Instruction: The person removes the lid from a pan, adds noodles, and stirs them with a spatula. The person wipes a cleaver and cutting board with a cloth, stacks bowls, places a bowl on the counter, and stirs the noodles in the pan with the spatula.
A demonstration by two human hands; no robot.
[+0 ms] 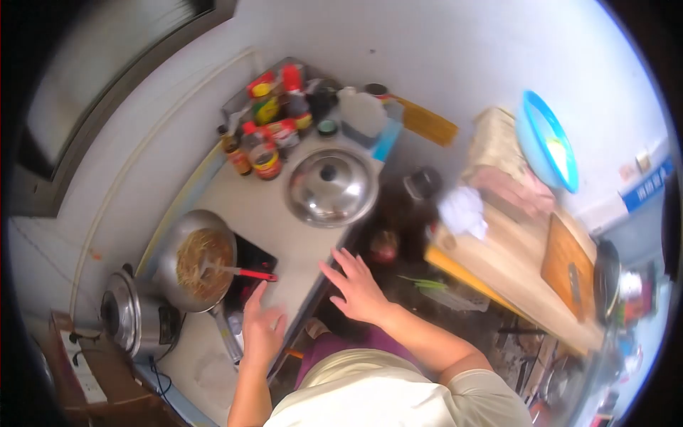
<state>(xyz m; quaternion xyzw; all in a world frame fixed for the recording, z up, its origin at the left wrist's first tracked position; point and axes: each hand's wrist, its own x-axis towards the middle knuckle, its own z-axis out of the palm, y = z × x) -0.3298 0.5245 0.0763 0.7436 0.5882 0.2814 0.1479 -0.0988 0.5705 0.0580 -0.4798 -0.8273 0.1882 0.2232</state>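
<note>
My left hand (263, 326) hovers by the counter edge, fingers apart and holding nothing, just below the red handle of a spatula (250, 273). That spatula rests in a wok (171, 249) whose noodle-like food (191, 265) sits in brown sauce. The wok stands on a black cooktop (252, 257), its long handle (229, 336) pointing toward me, left of my left hand. Over the counter's right edge my right hand (358, 288) is spread and bare of any object. Beyond it lies a domed steel lid (331, 186) with a dark knob.
Sauce bottles (265, 158) crowd the counter's far corner. A steel pot (139, 313) stands left of the wok. To the right, a wooden table (491, 263) bears a cutting board (568, 267) with a knife (575, 285). A blue basin (546, 141) leans by the wall.
</note>
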